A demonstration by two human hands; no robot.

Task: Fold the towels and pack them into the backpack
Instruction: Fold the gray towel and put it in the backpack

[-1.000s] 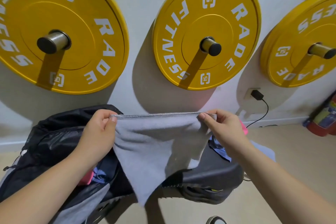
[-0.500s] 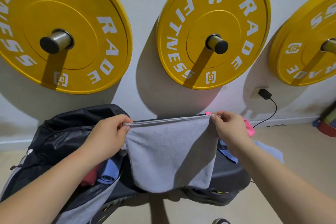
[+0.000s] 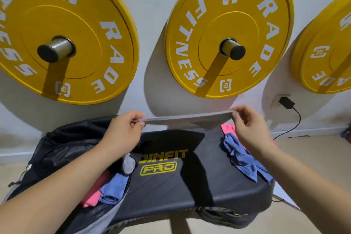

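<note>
A grey towel point(image 3: 191, 120) is stretched level in the air above a black bench point(image 3: 171, 182). My left hand point(image 3: 123, 135) pinches its left corner and my right hand point(image 3: 250, 129) pinches its right corner. The towel shows nearly edge-on, with a short flap sagging near my right hand. An open black backpack point(image 3: 62, 144) lies on the left end of the bench, with folded pink, blue and grey towels point(image 3: 108, 188) inside. Loose blue point(image 3: 241, 157) and pink point(image 3: 228, 128) towels lie in a heap on the bench's right end.
Three yellow weight plates point(image 3: 228, 34) hang on pegs on the white wall just behind the bench. A black charger point(image 3: 286, 102) sits in a wall socket at the right, its cable trailing to the floor. Beige floor surrounds the bench.
The towel hung down in front of me before; now both hands have raised and swung it up flat, uncovering the bench top with its logo.
</note>
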